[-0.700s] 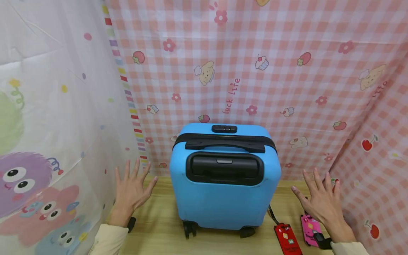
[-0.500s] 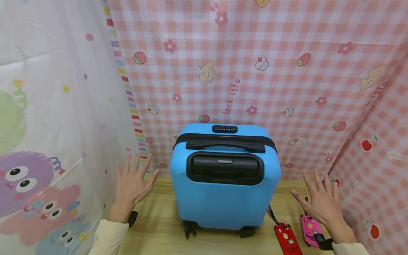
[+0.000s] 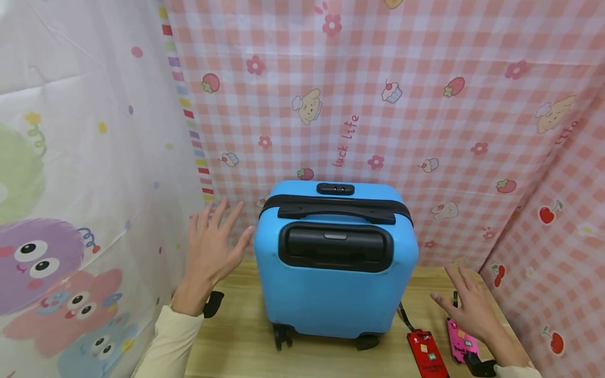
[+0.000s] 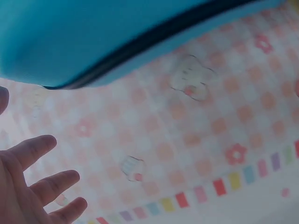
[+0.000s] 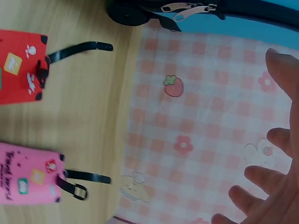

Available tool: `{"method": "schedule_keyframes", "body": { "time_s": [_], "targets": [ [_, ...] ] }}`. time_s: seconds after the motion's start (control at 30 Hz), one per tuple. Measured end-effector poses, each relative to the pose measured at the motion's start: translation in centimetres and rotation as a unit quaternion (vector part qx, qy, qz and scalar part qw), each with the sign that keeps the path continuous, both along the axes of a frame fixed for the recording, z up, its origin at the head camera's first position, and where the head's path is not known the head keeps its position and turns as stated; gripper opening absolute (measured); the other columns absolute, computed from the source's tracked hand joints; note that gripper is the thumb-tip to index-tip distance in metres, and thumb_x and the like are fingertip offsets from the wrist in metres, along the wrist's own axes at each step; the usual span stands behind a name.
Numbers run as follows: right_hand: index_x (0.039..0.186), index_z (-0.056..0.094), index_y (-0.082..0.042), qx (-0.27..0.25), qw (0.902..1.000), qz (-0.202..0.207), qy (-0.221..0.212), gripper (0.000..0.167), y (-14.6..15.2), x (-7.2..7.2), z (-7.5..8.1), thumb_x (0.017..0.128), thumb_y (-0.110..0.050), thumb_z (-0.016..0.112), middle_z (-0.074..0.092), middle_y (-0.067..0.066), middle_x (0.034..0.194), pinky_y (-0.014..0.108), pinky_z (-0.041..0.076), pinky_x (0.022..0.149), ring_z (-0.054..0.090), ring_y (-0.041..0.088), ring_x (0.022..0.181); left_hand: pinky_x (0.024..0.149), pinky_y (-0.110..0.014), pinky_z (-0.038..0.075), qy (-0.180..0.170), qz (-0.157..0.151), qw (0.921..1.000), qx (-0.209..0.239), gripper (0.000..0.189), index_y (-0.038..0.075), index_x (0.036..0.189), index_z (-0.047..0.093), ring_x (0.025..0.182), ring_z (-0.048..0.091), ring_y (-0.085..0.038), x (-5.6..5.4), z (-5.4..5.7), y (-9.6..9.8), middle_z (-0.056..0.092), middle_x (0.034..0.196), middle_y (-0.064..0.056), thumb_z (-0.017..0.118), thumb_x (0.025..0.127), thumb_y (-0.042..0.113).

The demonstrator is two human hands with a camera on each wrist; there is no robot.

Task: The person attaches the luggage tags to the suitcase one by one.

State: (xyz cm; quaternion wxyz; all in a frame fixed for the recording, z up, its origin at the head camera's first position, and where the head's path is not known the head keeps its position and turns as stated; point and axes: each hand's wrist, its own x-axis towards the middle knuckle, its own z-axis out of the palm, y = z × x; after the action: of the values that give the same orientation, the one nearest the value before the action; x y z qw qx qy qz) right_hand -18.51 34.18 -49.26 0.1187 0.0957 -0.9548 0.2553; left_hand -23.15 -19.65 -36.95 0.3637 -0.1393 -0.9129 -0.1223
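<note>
A blue hard-shell suitcase stands upright on the wooden surface, with a black carry handle and a recessed black pull handle facing me. My left hand is raised beside its upper left side, fingers spread, holding nothing; the left wrist view shows a gap between those fingers and the shell. To the right of the suitcase my right hand hovers with fingers extended, near a pink luggage tag. A red luggage tag with a black strap lies closer to the suitcase.
Behind the suitcase hangs a pink checked cloth. A white cloth with cartoon figures closes off the left, and more checked cloth the right. In the right wrist view, zipper pulls hang at the suitcase's side.
My left hand has moved up and to the right, closer to the suitcase. The right hand has turned and dropped slightly. Suitcase and tags stay in place.
</note>
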Motion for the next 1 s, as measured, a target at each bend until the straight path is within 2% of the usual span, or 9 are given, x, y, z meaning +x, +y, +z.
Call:
{"method": "schedule_keyframes", "body": {
  "time_s": [0.13,0.33,0.47,0.67,0.77,0.87,0.9,1.0],
  "targets": [
    [0.154,0.025,0.003,-0.034,0.9985,0.008,-0.041,0.079,0.1,-0.1,-1.0,0.096,-0.035,0.064,0.023,0.046,0.146,0.079,0.028,0.091,0.027,0.07,0.126,0.11,-0.065,0.026,0.0,-0.026,0.9992,0.031,0.06,0.014,0.141,0.056,0.138,0.036,-0.044,-0.2,1.0,1.2,0.048,0.147,-0.021,0.056,0.093,0.048],
    [0.15,0.028,0.009,-0.089,0.9916,0.02,-0.092,0.079,0.0,-0.4,-2.7,0.097,-0.038,0.063,0.028,0.041,0.148,0.072,0.03,0.099,0.028,0.063,0.131,0.113,-0.064,0.023,-0.018,-0.061,0.9959,0.064,0.059,0.016,0.144,0.054,0.141,0.034,-0.04,-0.5,2.1,2.8,0.045,0.15,-0.018,0.056,0.094,0.047],
    [0.151,0.027,0.007,-0.113,0.9839,0.006,-0.138,0.082,-0.1,-0.5,-3.9,0.097,-0.044,0.061,0.028,0.038,0.149,0.07,0.032,0.101,0.029,0.061,0.132,0.114,-0.065,0.021,-0.035,-0.075,0.9939,0.072,0.059,0.017,0.146,0.051,0.142,0.033,-0.039,-0.7,2.5,3.8,0.044,0.152,-0.017,0.055,0.095,0.048],
    [0.155,0.024,-0.001,-0.171,0.9637,-0.007,-0.205,0.081,-0.4,-0.5,-5.0,0.097,-0.043,0.062,0.021,0.033,0.155,0.068,0.033,0.103,0.028,0.06,0.133,0.111,-0.068,0.023,-0.051,-0.103,0.9889,0.094,0.059,0.018,0.147,0.05,0.142,0.034,-0.038,-1.0,2.9,5.4,0.044,0.152,-0.016,0.053,0.096,0.049],
    [0.156,0.023,-0.005,-0.209,0.9503,-0.012,-0.23,0.082,-0.7,-0.6,-5.6,0.095,-0.042,0.064,0.018,0.031,0.157,0.067,0.029,0.107,0.024,0.058,0.136,0.112,-0.066,0.024,-0.059,-0.121,0.9853,0.106,0.059,0.018,0.148,0.049,0.143,0.034,-0.036,-1.1,3.0,6.0,0.043,0.153,-0.015,0.051,0.097,0.049],
    [0.156,0.024,-0.006,-0.233,0.9415,-0.019,-0.243,0.084,-0.9,-0.8,-6.8,0.094,-0.045,0.064,0.018,0.031,0.157,0.066,0.027,0.108,0.023,0.057,0.137,0.114,-0.062,0.025,-0.073,-0.136,0.9812,0.116,0.059,0.019,0.149,0.047,0.143,0.033,-0.035,-1.1,3.1,6.6,0.042,0.154,-0.013,0.05,0.098,0.049],
    [0.156,0.024,-0.006,-0.227,0.9432,-0.022,-0.241,0.082,-1.0,-0.8,-7.2,0.095,-0.045,0.064,0.021,0.03,0.156,0.066,0.03,0.106,0.025,0.057,0.135,0.115,-0.061,0.025,-0.079,-0.14,0.9798,0.119,0.059,0.019,0.15,0.046,0.143,0.033,-0.034,-1.1,3.1,6.8,0.04,0.155,-0.012,0.05,0.099,0.049],
    [0.156,0.023,-0.007,-0.245,0.9328,-0.029,-0.263,0.083,-1.1,-0.9,-8.3,0.095,-0.045,0.063,0.019,0.03,0.156,0.065,0.035,0.104,0.025,0.056,0.135,0.115,-0.06,0.025,-0.096,-0.153,0.9749,0.13,0.06,0.019,0.151,0.043,0.143,0.034,-0.033,-1.2,3.0,7.1,0.039,0.156,-0.011,0.05,0.099,0.048]
  ]
}}
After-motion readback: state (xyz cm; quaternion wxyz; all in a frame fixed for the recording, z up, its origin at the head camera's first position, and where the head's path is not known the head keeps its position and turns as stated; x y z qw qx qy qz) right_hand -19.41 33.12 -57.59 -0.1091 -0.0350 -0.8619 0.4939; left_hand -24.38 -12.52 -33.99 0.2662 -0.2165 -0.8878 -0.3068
